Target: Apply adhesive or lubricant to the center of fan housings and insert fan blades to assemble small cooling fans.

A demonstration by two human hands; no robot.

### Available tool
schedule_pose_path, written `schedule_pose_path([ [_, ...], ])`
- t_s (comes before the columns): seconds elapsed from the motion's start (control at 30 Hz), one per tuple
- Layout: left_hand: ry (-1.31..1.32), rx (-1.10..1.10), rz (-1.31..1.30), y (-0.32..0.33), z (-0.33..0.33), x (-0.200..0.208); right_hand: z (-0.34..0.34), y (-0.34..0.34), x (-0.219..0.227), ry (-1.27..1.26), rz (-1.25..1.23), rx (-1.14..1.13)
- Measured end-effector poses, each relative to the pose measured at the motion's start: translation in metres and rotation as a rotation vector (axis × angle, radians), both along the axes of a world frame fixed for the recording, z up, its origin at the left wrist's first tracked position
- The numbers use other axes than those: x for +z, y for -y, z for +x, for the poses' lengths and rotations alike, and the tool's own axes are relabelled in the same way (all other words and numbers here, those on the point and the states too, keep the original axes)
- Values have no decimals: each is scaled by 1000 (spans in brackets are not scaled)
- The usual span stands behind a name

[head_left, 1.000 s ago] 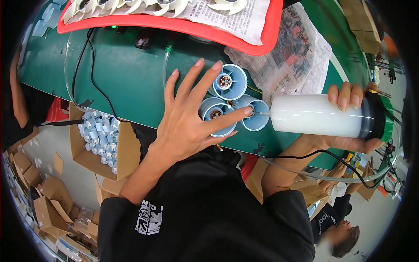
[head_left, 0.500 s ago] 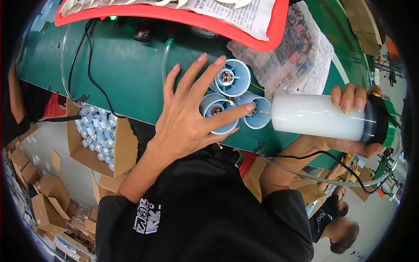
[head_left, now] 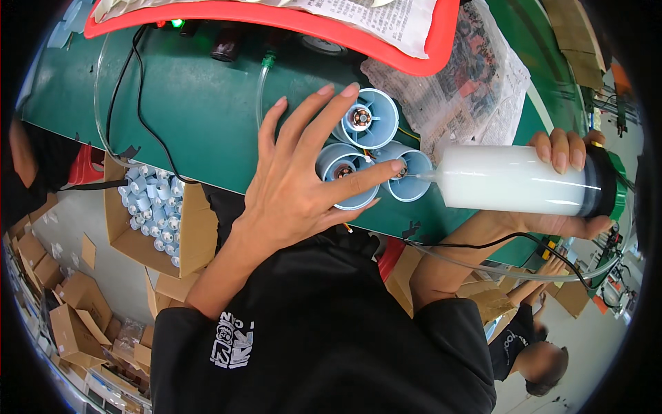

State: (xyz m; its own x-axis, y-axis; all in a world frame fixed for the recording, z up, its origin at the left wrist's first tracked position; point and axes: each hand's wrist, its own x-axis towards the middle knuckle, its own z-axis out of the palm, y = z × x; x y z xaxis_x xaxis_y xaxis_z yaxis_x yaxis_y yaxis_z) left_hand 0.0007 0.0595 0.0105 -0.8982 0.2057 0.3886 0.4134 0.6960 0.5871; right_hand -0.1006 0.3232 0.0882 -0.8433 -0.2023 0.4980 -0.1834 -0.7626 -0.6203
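Three light-blue round plastic housings stand close together on the green table: an upper housing [head_left: 380, 131], a left housing [head_left: 329, 165] and a right housing [head_left: 417, 169]. Copper-coloured motor windings show inside them. My left hand [head_left: 296, 169] lies spread over the housings, its long fingers by the upper one. One finger reaches across the left housing to the right one's centre. In my right hand [head_left: 562, 155] is a large dispensing syringe [head_left: 510, 176] filled with white material, lying nearly level. Its thin tip points left into the right housing; a fingertip partly hides the contact spot.
A red-rimmed tray [head_left: 276, 21] lined with printed paper is at the table's far side, beside a crumpled sheet [head_left: 462, 90]. Clear tubing [head_left: 261, 96] and a black cable [head_left: 141, 103] cross the table. An open carton [head_left: 196, 228] of blue parts stands lower left.
The syringe and my right hand have drawn slightly right, so more of the thin tip shows at the right housing. My left hand has barely moved.
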Motion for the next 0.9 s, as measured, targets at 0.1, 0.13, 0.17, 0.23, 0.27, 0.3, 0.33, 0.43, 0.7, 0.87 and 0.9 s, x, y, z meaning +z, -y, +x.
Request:
schedule_pose_path([
  [0.1, 8, -3, 11, 0, 0, 0, 2, 4, -2, 20, 22, -17],
  [0.13, 10, -4, 13, 0, 0, -1, 2, 4, -2, 21, 24, -18],
  [0.17, 4, -1, 11, 0, 0, 0, 3, 6, -1, 44, 14, -53],
  [0.23, 1, 1, 10, 0, 0, 2, 4, 6, 0, 69, 5, -89],
  [0.27, 9, -6, 13, 1, 0, 4, 3, 5, 0, 69, 6, -72],
  [0.3, 17, -12, 16, 1, 0, 5, 3, 5, 0, 70, 7, -55],
  [0.33, 18, -12, 17, 1, 0, 5, 2, 5, -1, 70, 8, -55],
  [0.43, 20, -12, 15, 1, 0, 4, 0, 4, -4, 11, 28, 14],
  [0.7, 24, -14, 6, 2, 1, 4, 1, 5, -4, 89, 45, 21],
  [0.87, 10, -16, 15, 2, 0, 5, -1, 4, -4, 62, 49, 49],
  [0.9, 9, -16, 18, 2, 0, 4, -1, 4, -5, 66, 51, 43],
])
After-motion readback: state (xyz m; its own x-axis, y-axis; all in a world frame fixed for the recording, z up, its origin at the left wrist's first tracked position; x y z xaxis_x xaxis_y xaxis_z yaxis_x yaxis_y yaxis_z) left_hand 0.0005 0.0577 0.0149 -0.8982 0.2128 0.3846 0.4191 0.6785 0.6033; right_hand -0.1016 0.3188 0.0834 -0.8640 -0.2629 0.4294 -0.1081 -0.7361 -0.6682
